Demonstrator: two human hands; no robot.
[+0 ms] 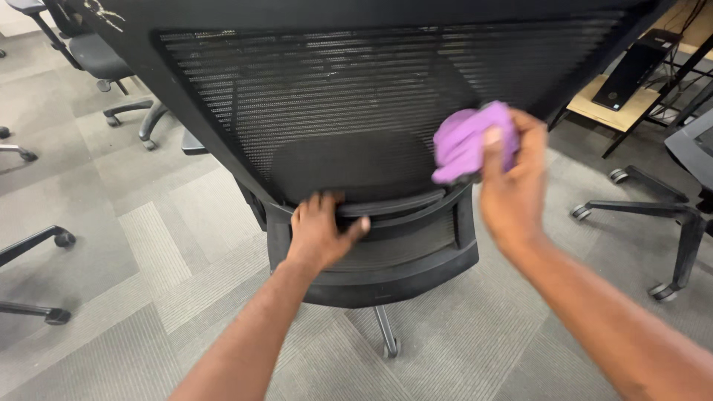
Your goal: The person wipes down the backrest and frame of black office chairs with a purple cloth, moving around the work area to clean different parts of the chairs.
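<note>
On the grey carpet tiles [148,245] of an office, a black mesh-backed chair [356,96] stands with its back toward the person. The left hand [321,230] grasps the curved lumbar bar [401,204] low on the backrest, fingers hooked over its top edge. The right hand [512,186] clenches a bunched purple cloth [464,141], pressed against the mesh at the backrest's right side. Other chair bases [661,215] stand nearby; a wooden desk [616,111] lies beyond.

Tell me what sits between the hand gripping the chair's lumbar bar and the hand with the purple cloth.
In the head view, only the chair's black mesh back and curved lumbar bar lie between the left hand and the right hand pressing the purple cloth.
</note>
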